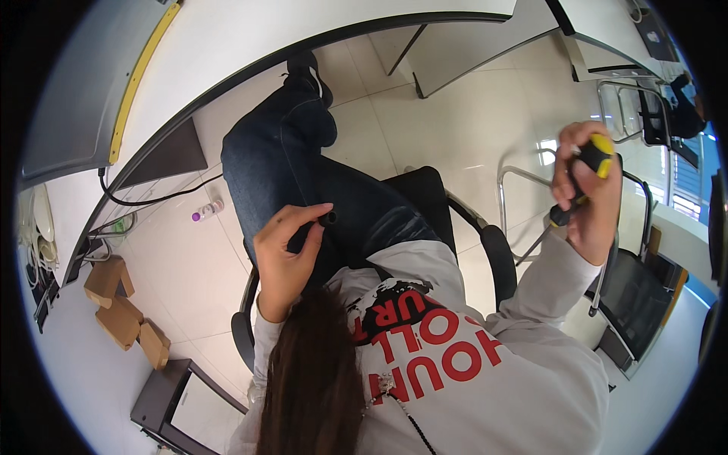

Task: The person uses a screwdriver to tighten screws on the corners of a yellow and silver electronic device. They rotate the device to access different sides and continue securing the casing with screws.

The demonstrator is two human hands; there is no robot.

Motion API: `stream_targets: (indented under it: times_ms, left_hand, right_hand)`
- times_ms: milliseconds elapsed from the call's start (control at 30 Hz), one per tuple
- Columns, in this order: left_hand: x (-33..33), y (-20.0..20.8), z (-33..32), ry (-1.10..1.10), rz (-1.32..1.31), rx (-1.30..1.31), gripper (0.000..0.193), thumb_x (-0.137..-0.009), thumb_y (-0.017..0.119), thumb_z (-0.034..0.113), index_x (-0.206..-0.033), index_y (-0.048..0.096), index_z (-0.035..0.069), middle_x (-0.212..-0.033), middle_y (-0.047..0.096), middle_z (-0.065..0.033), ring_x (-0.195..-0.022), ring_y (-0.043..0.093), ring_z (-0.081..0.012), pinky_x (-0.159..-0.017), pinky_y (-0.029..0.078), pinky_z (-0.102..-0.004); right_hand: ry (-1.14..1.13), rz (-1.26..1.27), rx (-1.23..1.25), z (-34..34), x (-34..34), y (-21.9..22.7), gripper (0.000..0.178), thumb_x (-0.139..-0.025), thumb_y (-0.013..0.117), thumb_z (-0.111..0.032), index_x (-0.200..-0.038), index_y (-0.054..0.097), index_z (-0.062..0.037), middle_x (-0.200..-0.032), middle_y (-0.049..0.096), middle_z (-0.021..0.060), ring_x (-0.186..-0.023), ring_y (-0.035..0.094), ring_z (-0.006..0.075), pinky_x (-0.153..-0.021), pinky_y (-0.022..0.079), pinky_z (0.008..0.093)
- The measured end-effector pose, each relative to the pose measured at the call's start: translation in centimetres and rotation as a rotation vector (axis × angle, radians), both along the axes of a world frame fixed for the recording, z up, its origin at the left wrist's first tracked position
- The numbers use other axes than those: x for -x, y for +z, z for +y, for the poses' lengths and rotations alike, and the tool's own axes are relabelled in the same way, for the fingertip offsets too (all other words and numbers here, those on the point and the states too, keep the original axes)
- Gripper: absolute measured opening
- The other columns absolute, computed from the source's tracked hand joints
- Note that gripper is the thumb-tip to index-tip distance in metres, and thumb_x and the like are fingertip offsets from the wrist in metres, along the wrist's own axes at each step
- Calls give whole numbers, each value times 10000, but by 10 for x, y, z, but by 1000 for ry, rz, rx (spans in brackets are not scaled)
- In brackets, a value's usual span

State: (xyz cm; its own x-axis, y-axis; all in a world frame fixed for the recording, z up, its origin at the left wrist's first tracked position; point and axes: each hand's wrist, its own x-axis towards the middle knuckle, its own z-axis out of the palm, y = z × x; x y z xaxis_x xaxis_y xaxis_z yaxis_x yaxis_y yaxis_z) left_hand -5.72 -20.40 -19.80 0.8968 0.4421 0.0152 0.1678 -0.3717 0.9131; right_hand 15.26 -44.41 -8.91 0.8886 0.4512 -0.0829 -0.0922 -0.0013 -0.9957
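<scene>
My left hand [287, 254] is raised over my lap, thumb and forefinger closed on a small black round piece [327, 219]. The piece looks like a short tube or cap; its exact kind is too small to tell. Out to the right, my right hand [588, 197] is wrapped round a screwdriver [596, 155] with a yellow and black handle. Its thin metal shaft points down and to the left, toward my sleeve, and the fingers cover the middle of the handle. The two hands are far apart.
A white table [250, 45] with a black edge curves across the front, bearing a grey panel [76, 83] with a yellow strip. Brown cardboard boxes [117, 322] and a purple-capped bottle [207, 211] are at left. A metal-framed chair [633, 296] stands at right.
</scene>
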Motion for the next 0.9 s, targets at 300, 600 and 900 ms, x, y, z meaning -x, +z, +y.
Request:
stream_targets:
  times_ms: [300,600,900]
  left_hand:
    - [-16,4,-11,18,-105,135,318,-742,596,-156,-985,688,28,-868,654,-104,-773,626,-198,-719,479,-266]
    - [-9,-5,-1,51,-244,419,501,-784,597,-156,-1223,419,7,-880,619,-70,-839,613,-128,-838,451,-248]
    - [-6,-3,15,27,-109,406,537,-751,622,-137,-1229,435,21,-814,628,-50,-830,615,-120,-866,440,-253]
  right_hand:
    - [585,271,175,86,46,-68,331,-832,689,-187,-1126,629,-47,-902,618,11,-678,522,35,-518,398,162]
    - [691,29,53,109,60,-87,266,-798,697,-65,-1062,668,-48,-959,605,43,-851,554,121,-749,436,242]
    - [628,-208,223,122,72,-82,273,-738,755,-97,-993,663,-64,-928,606,91,-853,604,251,-767,470,304]
